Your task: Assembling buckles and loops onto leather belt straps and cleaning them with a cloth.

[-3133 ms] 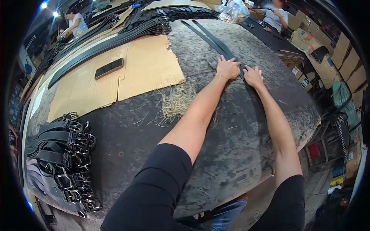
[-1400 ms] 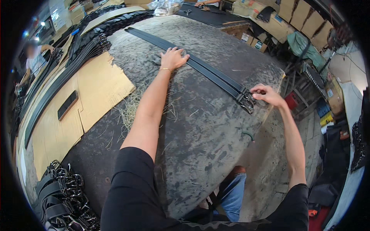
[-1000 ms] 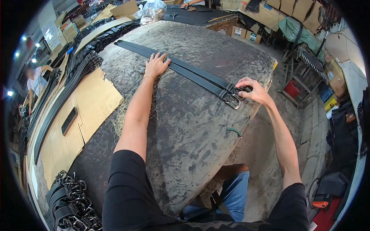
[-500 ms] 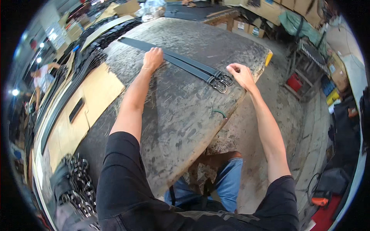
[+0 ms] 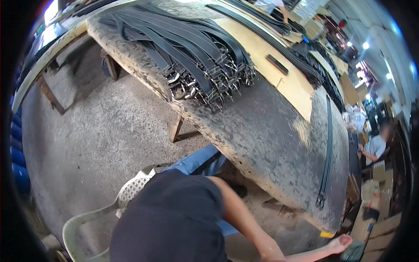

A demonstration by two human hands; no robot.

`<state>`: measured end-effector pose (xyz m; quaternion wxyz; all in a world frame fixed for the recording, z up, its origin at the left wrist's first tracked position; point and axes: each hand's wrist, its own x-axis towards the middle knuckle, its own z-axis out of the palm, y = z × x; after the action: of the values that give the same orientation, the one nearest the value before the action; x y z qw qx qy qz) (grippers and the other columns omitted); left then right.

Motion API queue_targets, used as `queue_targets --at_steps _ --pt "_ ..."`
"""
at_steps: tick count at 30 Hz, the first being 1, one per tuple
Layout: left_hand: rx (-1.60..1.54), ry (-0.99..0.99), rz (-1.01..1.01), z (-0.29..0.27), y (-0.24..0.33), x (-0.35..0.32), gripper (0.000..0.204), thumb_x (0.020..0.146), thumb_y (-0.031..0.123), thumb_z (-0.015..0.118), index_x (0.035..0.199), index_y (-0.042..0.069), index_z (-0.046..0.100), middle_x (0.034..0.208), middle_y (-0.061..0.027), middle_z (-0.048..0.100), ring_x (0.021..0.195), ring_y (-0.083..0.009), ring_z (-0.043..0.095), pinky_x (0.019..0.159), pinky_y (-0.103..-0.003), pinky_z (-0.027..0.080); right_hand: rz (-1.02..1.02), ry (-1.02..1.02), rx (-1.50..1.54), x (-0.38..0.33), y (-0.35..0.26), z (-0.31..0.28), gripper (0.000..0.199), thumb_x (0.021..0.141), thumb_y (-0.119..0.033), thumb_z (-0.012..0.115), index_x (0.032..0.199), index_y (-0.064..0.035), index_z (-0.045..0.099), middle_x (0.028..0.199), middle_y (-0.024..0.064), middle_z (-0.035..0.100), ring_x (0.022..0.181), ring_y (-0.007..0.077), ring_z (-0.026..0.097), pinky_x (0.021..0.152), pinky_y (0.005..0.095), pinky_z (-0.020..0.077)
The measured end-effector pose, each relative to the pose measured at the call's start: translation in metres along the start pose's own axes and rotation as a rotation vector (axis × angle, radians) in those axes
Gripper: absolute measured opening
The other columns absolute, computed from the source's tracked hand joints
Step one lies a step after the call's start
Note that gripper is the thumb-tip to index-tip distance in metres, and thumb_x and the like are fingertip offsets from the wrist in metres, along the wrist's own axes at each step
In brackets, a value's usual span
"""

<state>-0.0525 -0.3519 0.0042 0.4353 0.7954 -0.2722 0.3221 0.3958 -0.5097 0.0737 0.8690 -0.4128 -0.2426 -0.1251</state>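
A worker's right hand (image 5: pixel 339 243) hangs loosely curled and empty below the corner of a rough grey worktable (image 5: pixel 266 131), apart from its edge. A pair of black belts (image 5: pixel 327 144) lies straight along the tabletop, buckles toward the near edge. A heap of black buckled belts (image 5: pixel 196 56) covers the far end beside cardboard sheets (image 5: pixel 279 74). A white plastic chair (image 5: pixel 109 209) stands on the concrete floor (image 5: pixel 96 131).

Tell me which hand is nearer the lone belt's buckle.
Right, seemingly. The right hand sits just off the table corner beyond the buckle, not touching; the left hand is out of view.
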Motion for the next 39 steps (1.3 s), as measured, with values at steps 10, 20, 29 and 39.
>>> queue_targets --at_steps 10,20,29,39 --pt "0.141 0.023 -0.92 -0.185 0.023 -0.28 0.029 0.085 0.03 0.068 0.092 0.001 0.068 0.081 -0.0194 0.068 0.076 -0.0366 0.066 0.069 -0.041 0.052 0.326 -1.789 -0.275 -0.365 -0.084 0.344 0.036 0.087 -0.022 0.07 0.117 -0.0036 0.063 0.101 0.0121 0.068 0.099 0.0254 0.065 0.085 0.035 0.0505" --pt "0.549 -0.118 -1.217 -0.197 -0.004 -0.426 0.049 0.076 0.035 0.069 0.12 0.015 0.066 0.12 -0.0139 0.055 0.119 -0.0332 0.051 0.098 -0.053 0.043 0.073 -1.43 -0.45 -0.464 0.061 0.535 0.04 0.084 -0.012 0.074 0.12 0.0002 0.061 0.111 0.0128 0.066 0.089 0.021 0.065 0.076 0.031 0.0527" --pt "0.286 -0.352 -1.348 -0.246 -0.022 -0.402 0.047 0.08 0.021 0.068 0.126 0.013 0.06 0.112 -0.0167 0.064 0.106 -0.0362 0.062 0.091 -0.047 0.049 0.02 -1.277 -0.541 -0.477 0.113 0.618 0.033 0.084 -0.015 0.075 0.112 -0.0001 0.065 0.087 0.0051 0.063 0.08 0.0129 0.057 0.077 0.0276 0.0485" --pt "0.231 0.169 -1.055 -0.316 0.049 -0.323 0.037 0.076 0.011 0.073 0.111 0.002 0.064 0.094 -0.0207 0.067 0.089 -0.0369 0.065 0.075 -0.043 0.051 0.421 -0.868 -0.691 -0.306 0.102 0.438 0.028 0.089 -0.016 0.07 0.112 0.0006 0.068 0.083 0.0008 0.062 0.063 0.0051 0.053 0.047 0.0202 0.0387"
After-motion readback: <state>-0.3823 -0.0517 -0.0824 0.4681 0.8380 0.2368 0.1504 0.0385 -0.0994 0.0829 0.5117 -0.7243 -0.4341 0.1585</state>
